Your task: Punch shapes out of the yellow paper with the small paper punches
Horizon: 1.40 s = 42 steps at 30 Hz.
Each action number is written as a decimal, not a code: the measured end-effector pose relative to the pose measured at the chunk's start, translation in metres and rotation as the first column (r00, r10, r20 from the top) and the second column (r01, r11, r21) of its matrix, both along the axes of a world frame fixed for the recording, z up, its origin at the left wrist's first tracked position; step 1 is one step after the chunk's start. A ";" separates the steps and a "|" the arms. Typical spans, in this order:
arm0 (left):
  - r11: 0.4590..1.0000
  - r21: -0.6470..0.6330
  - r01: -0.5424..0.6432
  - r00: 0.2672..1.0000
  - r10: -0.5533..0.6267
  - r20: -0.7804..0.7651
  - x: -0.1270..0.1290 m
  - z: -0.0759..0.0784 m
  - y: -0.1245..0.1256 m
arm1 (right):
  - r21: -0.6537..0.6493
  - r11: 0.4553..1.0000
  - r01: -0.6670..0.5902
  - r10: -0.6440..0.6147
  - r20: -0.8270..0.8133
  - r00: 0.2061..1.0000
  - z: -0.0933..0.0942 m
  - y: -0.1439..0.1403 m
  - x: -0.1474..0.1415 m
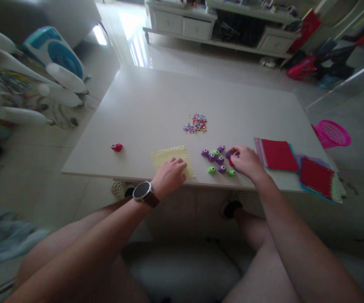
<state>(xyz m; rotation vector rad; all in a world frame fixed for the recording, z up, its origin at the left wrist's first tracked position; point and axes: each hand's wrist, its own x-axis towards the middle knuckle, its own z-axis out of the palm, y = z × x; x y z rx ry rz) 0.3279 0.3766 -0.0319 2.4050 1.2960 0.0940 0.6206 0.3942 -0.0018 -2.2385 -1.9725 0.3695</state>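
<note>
A square sheet of yellow paper (pixel 166 158) lies near the table's front edge, with small notches along its top and right borders. My left hand (pixel 171 174) rests on its lower right part, fingers loosely bent and pressing on the sheet. To the right is a cluster of small paper punches (pixel 212 157), purple and green. At the cluster's right end my right hand (pixel 245 162) is closed, thumb and fingers pinched around a small paper punch (pixel 231 161); purple and red show there, and the fingers partly cover it. A lone red paper punch (pixel 117 147) sits on the left.
Coloured paper bits (pixel 197 123) are heaped mid-table. Two paper stacks, a red-topped one (pixel 279 155) and a notched one (pixel 317 177), lie at the right; the second overhangs the edge. A pink basket (pixel 331 133) stands beyond the white table (pixel 156 97).
</note>
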 end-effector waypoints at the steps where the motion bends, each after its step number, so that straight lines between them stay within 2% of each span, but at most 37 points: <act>1: 1.000 0.006 0.002 1.000 -0.002 0.007 0.000 -0.001 0.000 | -0.020 1.000 -0.003 0.003 0.006 1.000 -0.001 -0.001 0.000; 9: 1.000 0.009 0.021 0.999 -0.021 0.040 0.001 -0.004 0.001 | -0.100 0.984 -0.145 0.140 -0.061 0.988 -0.013 -0.003 -0.006; 19: 0.999 0.029 -0.033 0.995 0.036 -0.093 0.001 0.004 -0.001 | -0.060 0.986 -0.156 0.154 -0.039 0.987 -0.033 -0.001 -0.015; 22: 0.999 0.031 -0.044 0.993 0.047 -0.111 -0.001 0.004 0.000 | -0.028 0.990 -0.139 0.138 -0.017 0.990 -0.028 0.000 -0.016; 25: 0.998 0.043 -0.044 0.997 0.047 -0.065 -0.002 -0.001 0.002 | 0.053 0.992 -0.116 0.117 -0.003 0.993 -0.016 -0.001 -0.021; 27: 0.998 0.052 -0.039 0.999 0.040 -0.019 -0.004 -0.005 0.005 | 0.118 0.988 -0.103 0.109 -0.048 0.993 -0.008 -0.004 -0.028; 29: 0.998 0.048 -0.029 0.999 0.029 0.015 -0.004 -0.009 0.006 | 0.139 0.983 -0.122 0.144 -0.160 0.977 -0.002 -0.011 -0.039; 32: 0.999 0.034 -0.009 0.999 0.008 0.044 -0.005 -0.012 0.007 | 0.056 0.975 -0.217 0.222 -0.366 0.904 0.005 -0.027 -0.058; 35: 0.999 0.032 -0.002 1.000 0.001 0.029 -0.004 -0.011 0.006 | -0.061 0.941 -0.332 0.272 -0.448 0.852 0.004 -0.042 -0.072; 38: 0.999 0.052 -0.017 1.000 0.018 -0.014 -0.003 -0.011 0.006 | -0.123 0.908 -0.401 0.315 -0.432 0.845 -0.002 -0.048 -0.075; 42: 0.998 0.047 -0.039 0.998 0.041 -0.039 -0.003 -0.013 0.008 | -0.107 0.927 -0.359 0.320 -0.274 0.907 -0.014 -0.043 -0.067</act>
